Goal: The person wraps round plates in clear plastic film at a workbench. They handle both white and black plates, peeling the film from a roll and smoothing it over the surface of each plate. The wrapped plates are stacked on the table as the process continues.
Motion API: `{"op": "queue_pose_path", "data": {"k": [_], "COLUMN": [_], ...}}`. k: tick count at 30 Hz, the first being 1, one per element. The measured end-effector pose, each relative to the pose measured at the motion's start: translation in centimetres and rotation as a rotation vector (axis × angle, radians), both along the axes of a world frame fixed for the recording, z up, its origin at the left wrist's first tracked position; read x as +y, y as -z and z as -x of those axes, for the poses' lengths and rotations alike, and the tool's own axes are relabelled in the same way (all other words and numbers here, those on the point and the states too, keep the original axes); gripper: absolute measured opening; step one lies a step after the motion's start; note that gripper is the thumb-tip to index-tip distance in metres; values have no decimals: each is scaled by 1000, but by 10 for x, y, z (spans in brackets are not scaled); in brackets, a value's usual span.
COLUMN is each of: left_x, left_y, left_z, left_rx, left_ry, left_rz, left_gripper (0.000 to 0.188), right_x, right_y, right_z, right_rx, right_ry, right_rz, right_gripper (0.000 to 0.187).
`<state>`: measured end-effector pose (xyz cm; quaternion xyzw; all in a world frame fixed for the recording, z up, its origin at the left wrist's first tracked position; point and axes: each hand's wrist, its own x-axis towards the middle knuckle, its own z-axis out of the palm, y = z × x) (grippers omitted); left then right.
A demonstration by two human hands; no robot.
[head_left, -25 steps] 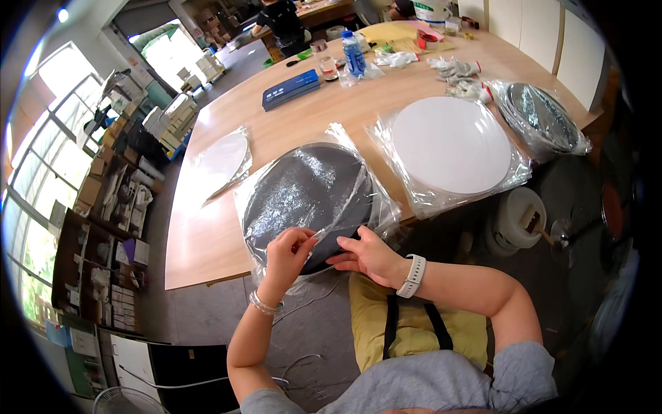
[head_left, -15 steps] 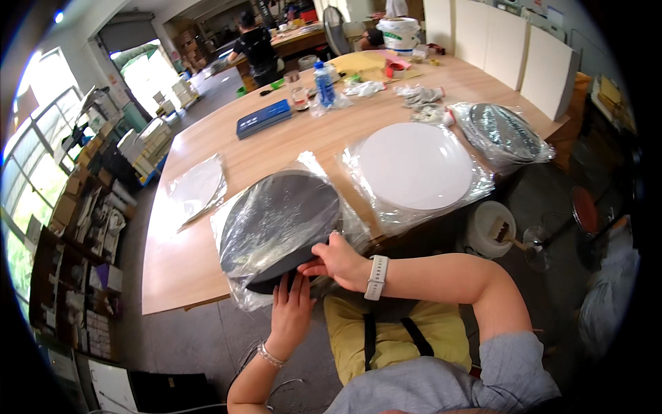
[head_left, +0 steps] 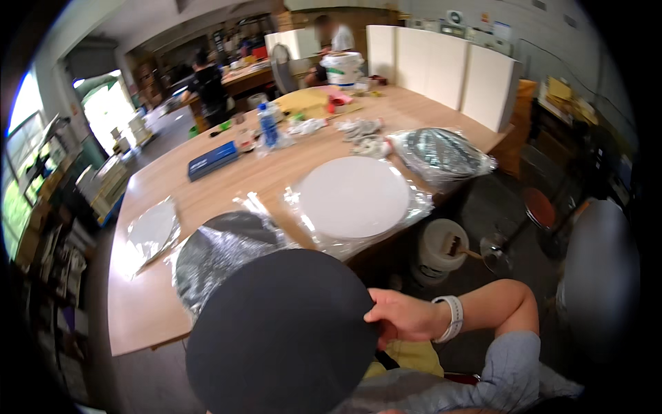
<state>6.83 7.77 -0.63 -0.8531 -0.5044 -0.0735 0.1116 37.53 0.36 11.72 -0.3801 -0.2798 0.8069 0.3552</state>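
My right hand point(head_left: 407, 319) pinches the right edge of a flat black round disc point(head_left: 283, 331), thumb on the upper face. The disc is tilted up in front of me, off the table's near edge. My left hand is out of sight; the disc covers the area where it could be. Just beyond the disc, a crumpled clear plastic bag point(head_left: 224, 252) lies on the table, with a dark round shape showing through it. To its right a large white disc point(head_left: 355, 196) rests on clear film. Farther left lies a smaller white disc point(head_left: 153, 226) in a clear bag.
A film-wrapped round piece point(head_left: 441, 155) lies at the table's right edge. A blue box point(head_left: 212, 161), a blue bottle point(head_left: 267, 125) and gloves point(head_left: 358, 129) sit farther back. White panels point(head_left: 431, 65) stand at the far right. A bucket with a brush point(head_left: 441, 252) is on the floor.
The black disc has come out of the plastic bag toward me and is lifted. My right hand moved right and nearer with it. My left hand has gone from sight. The view turned right.
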Motion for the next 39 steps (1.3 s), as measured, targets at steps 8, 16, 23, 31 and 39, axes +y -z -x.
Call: {"op": "queue_pose_path", "data": {"k": [8,16,23,31,39], "left_x": [-8,20,136,135,141], "left_y": [2,-87,-13,-17,4], "left_z": [-1,-117,-253,-268,-261], "left_rx": [-99,-431,-421,-198,-258], "left_ry": [15,495,289,218,395], "left_rz": [21,144,165,239,-36], "left_gripper": [47,27,26,15,14], "right_x": [23,163,171,131,211], "right_y": [6,129,160,109,122], "right_z": [-184,-405,-443,-329,-167], "right_rx": [-40,-192,-391,-1004,-1262], "right_ry": [912,1265,1110,725,5], "right_rz": [-446,-380,-343,-781,-1649], "right_gripper": [13,16,27,23,21]}}
